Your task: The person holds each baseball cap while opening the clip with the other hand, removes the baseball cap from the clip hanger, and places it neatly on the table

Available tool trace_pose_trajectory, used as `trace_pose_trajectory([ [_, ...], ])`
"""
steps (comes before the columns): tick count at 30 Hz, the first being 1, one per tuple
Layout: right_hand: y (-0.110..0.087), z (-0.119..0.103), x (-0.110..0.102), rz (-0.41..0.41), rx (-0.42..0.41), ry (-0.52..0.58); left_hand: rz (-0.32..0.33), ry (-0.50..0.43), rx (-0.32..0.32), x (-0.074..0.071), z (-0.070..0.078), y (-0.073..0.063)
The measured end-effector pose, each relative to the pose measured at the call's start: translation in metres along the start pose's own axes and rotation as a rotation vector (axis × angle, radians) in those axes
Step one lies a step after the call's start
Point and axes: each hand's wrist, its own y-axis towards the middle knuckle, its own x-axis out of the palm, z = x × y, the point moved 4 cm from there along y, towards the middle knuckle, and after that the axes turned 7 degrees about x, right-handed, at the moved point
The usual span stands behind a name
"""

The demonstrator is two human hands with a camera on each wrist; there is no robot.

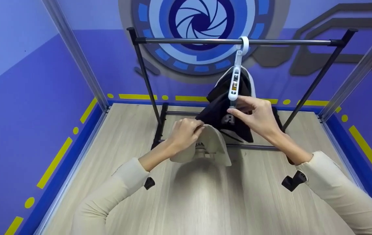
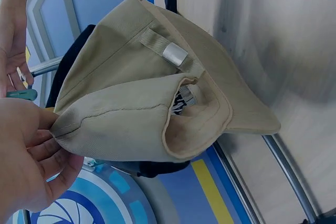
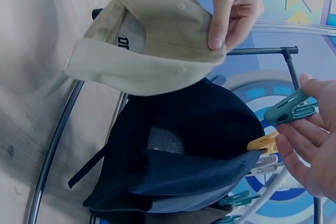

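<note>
Beige cap (image 2: 113, 121) held up above the bench (image 1: 264, 202), just in front of the rack (image 1: 179, 41); my left hand (image 1: 184, 132) pinches its crown. Room: bench runs back toward me between my forearms, walls (image 1: 26, 107) well apart on either side. Cap's hollow faces down and toward me, printed label (image 1: 200, 144) inside. White hanger (image 1: 238, 60) hooks over the rail, dark caps (image 3: 205, 119) hung along it; yellow clip (image 3: 262, 143) bites one at the edge. My right hand (image 1: 259, 116) has thumb and fingers clamped on a green clip (image 3: 286, 109) at the hanger's near end. Brim points away from my pinching fingers; long axis runs crown to brim, sloping benchward.
</note>
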Motion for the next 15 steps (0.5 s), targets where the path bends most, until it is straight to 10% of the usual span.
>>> trace_pose_trajectory([
  [15, -0.016, 0.014, -0.014, -0.028, -0.084, -0.112, -0.034, 0.050, -0.147, -0.009, -0.032, -0.042],
])
